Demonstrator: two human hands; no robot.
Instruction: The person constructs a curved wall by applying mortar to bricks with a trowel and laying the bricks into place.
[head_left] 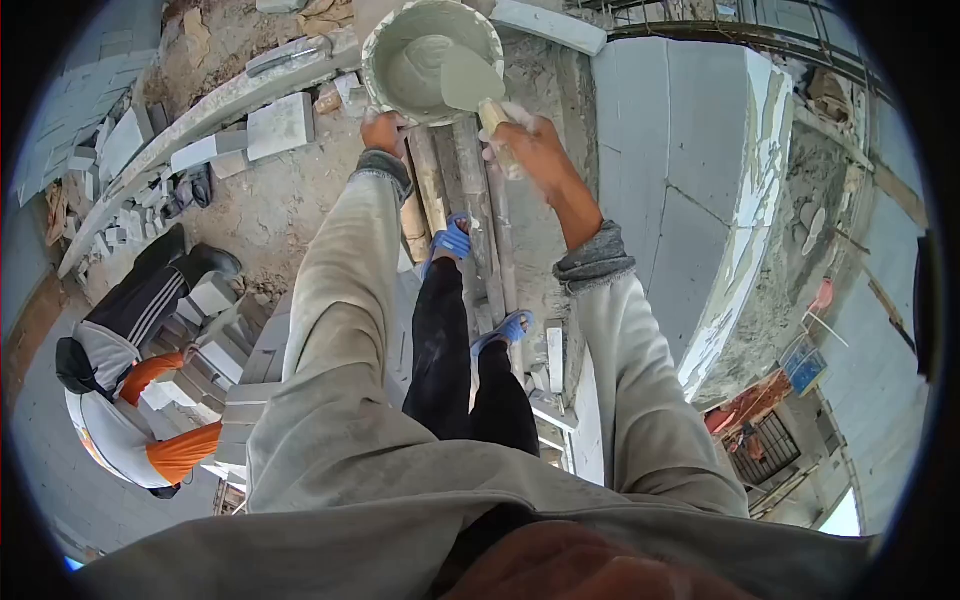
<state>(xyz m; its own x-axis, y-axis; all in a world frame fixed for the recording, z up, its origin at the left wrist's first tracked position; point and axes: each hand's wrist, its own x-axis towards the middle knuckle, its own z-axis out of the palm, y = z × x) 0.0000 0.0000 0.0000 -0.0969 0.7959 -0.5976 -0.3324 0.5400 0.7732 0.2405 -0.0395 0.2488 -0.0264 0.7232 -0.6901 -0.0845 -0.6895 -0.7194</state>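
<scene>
Round, mortar-coated grey bucket (374, 72) is just beyond both hands. Left hand (383, 134) grips its near-left edge; right hand (530, 146), at its near right, clenches a pale-handled grey trowel (472, 80), blade over its opening.

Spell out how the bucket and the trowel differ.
Shape: the bucket is round and open-topped, while the trowel has a flat blade on a straight handle. Size: the bucket is clearly wider than the trowel's blade. Hold: the left hand grips the bucket near its rim; the right hand holds the trowel by its handle. Shared: both are in hand, and both look pale and greyish.
</scene>
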